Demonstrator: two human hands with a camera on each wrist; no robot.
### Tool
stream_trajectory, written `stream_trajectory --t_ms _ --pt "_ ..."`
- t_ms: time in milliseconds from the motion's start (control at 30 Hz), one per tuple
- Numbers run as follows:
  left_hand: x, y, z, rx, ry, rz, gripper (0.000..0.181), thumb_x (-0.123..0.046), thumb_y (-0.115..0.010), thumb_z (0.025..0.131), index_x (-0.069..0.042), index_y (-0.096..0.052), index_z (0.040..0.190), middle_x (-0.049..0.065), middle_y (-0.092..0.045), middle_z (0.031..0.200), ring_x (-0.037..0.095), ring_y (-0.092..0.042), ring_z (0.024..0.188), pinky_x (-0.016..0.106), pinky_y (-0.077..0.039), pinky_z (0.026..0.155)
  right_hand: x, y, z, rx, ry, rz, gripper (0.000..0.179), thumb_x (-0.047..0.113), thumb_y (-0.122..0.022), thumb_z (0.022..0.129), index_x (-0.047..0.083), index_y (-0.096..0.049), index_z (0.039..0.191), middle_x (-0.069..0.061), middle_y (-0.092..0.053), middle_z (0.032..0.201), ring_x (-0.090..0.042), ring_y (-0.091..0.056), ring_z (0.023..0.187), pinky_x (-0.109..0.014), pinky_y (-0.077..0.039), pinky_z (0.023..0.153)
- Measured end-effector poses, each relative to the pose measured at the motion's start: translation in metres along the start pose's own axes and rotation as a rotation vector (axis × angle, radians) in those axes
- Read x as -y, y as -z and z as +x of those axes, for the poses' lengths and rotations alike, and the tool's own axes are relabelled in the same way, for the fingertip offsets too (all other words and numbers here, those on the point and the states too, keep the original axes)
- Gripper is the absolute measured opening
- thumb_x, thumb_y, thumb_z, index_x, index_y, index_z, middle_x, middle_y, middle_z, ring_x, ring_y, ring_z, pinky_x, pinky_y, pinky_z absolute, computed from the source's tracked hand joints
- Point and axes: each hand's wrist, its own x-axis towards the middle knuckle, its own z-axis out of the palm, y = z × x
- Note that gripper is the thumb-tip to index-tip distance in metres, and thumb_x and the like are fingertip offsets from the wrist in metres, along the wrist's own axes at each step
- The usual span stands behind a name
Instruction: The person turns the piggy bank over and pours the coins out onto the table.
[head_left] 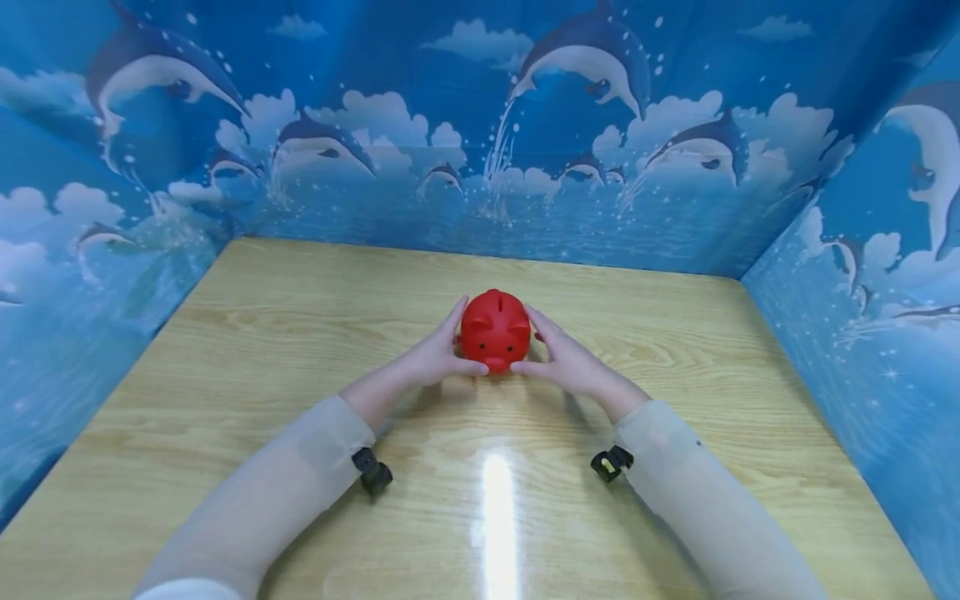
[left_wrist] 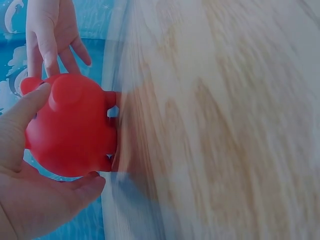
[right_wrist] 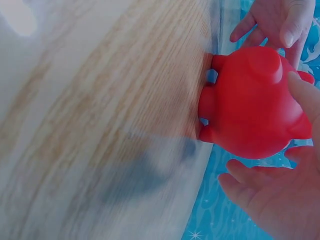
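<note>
A red piggy bank (head_left: 495,329) stands on the wooden table with its face and snout toward me and a coin slot on top. My left hand (head_left: 438,354) is at its left side, the thumb by the snout and the straight fingers along its flank. On the other side my right hand (head_left: 566,358) mirrors this, thumb near the snout and fingers reaching back past the ear. The left wrist view shows the piggy bank (left_wrist: 70,130) with its feet at the table top. In the right wrist view, the relaxed fingers of my right hand (right_wrist: 280,200) spread beside the piggy bank (right_wrist: 250,105).
The wooden table (head_left: 330,283) has a bright light reflection in front of the piggy bank. Blue cloth (head_left: 480,200) printed with dolphins and clouds hangs behind it and along both sides. A small black mount (head_left: 371,471) sits on each sleeve near the wrist.
</note>
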Motion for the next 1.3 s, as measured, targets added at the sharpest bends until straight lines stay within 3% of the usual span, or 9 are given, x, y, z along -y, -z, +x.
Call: stream_trajectory --t_ms 233,533,700,833,1133,1300 --pt "0.001 0.002 0.003 0.008 -0.046 0.022 0.111 -0.015 -0.078 0.076 -0.025 0.003 0.150 0.003 -0.018 0.153 0.029 -0.027 0.134 0.043 -0.042 0.096 -0.002 -0.002 0.005 -0.004 0.050 0.014 0.093 0.026 -0.072 0.083 0.019 -0.009 0.151 -0.003 -0.018 0.153 -0.025 -0.027 0.134 -0.045 -0.034 0.103" --pt "0.001 0.005 0.006 0.043 -0.133 0.069 0.110 -0.012 -0.077 0.076 -0.022 0.003 0.151 0.003 -0.019 0.151 0.023 -0.026 0.133 0.040 -0.043 0.096 0.000 -0.002 0.010 -0.002 0.073 0.024 0.097 0.023 -0.074 0.081 0.017 -0.008 0.151 -0.004 -0.017 0.153 -0.027 -0.030 0.133 -0.048 -0.031 0.104" --pt "0.001 0.006 0.009 0.061 -0.177 0.152 0.109 -0.013 -0.077 0.076 -0.020 0.002 0.151 0.004 -0.015 0.152 0.023 -0.024 0.132 0.038 -0.044 0.095 0.001 -0.001 0.013 -0.004 0.076 -0.009 0.098 0.023 -0.075 0.080 0.015 -0.008 0.151 -0.006 -0.017 0.153 -0.027 -0.027 0.135 -0.047 -0.029 0.106" --pt "0.003 0.007 0.012 0.060 -0.176 0.211 0.109 -0.015 -0.078 0.076 -0.020 0.001 0.151 0.004 -0.013 0.152 0.024 -0.024 0.133 0.038 -0.044 0.095 0.001 0.000 0.014 0.004 0.075 -0.008 0.098 0.023 -0.075 0.080 0.016 -0.008 0.151 -0.006 -0.016 0.154 -0.027 -0.024 0.136 -0.048 -0.028 0.106" --pt "0.001 0.010 0.012 0.054 -0.170 0.244 0.108 -0.017 -0.078 0.076 -0.020 -0.001 0.151 0.006 -0.012 0.153 0.025 -0.025 0.133 0.040 -0.044 0.094 0.000 -0.001 0.017 0.006 0.047 -0.017 0.098 0.026 -0.074 0.081 0.019 -0.007 0.151 -0.004 -0.016 0.154 -0.026 -0.022 0.137 -0.047 -0.027 0.106" --pt "0.002 0.008 0.014 0.061 -0.205 0.198 0.107 -0.014 -0.079 0.075 -0.018 -0.003 0.151 0.003 -0.021 0.149 0.022 -0.029 0.130 0.037 -0.046 0.091 0.000 -0.001 0.017 0.017 0.021 0.030 0.096 0.026 -0.073 0.082 0.023 -0.007 0.151 -0.005 -0.022 0.152 -0.026 -0.027 0.135 -0.048 -0.029 0.105"
